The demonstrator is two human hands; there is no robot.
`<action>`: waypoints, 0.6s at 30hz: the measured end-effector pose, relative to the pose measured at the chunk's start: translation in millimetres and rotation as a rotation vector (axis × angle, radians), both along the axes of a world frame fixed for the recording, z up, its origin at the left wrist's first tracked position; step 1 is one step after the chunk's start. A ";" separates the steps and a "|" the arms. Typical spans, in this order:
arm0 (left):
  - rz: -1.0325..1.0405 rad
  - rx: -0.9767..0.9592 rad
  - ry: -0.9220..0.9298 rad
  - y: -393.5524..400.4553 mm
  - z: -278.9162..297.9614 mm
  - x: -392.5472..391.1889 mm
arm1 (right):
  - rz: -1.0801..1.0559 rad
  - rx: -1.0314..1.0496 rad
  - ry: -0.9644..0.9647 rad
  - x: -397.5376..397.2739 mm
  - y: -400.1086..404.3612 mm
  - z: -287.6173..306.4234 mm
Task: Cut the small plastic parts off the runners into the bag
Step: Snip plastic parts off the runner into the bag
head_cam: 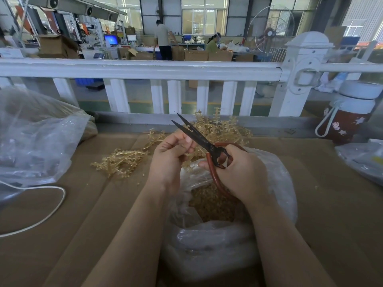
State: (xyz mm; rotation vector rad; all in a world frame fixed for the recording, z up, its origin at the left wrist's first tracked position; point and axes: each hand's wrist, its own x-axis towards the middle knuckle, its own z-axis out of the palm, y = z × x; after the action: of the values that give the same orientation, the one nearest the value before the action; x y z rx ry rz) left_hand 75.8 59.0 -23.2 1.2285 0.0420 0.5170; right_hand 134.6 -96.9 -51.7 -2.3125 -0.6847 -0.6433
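Two hands work above the open bag [275,183] near the cardboard's front edge. The right hand [242,172] curls round the red handles of the scissors [196,135], blades apart. The left hand [172,156] pinches a runner [191,155], mostly hidden by its fingers. More runners [122,162] lie behind. No writing can be read.

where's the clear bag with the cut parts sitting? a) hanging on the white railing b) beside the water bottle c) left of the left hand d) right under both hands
d: the clear bag with cut parts lies open directly beneath the left hand and the right hand, which holds the scissors.
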 end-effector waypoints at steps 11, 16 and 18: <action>0.068 0.002 -0.069 0.6 0.7 -1.0 | -0.013 0.016 -0.014 -1.4 -1.9 0.7; 0.077 -0.043 -0.115 4.1 0.7 -2.5 | 0.002 0.038 -0.024 -2.0 -1.3 0.4; 0.031 -0.065 -0.124 4.8 0.6 -4.2 | 0.018 0.062 -0.023 -2.5 -1.5 0.4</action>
State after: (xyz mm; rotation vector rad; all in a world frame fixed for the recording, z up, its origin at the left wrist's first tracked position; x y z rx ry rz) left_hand 71.6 63.7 -22.6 1.1320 -0.0272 0.6140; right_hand 132.0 -98.4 -51.3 -2.2422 -0.6863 -0.6750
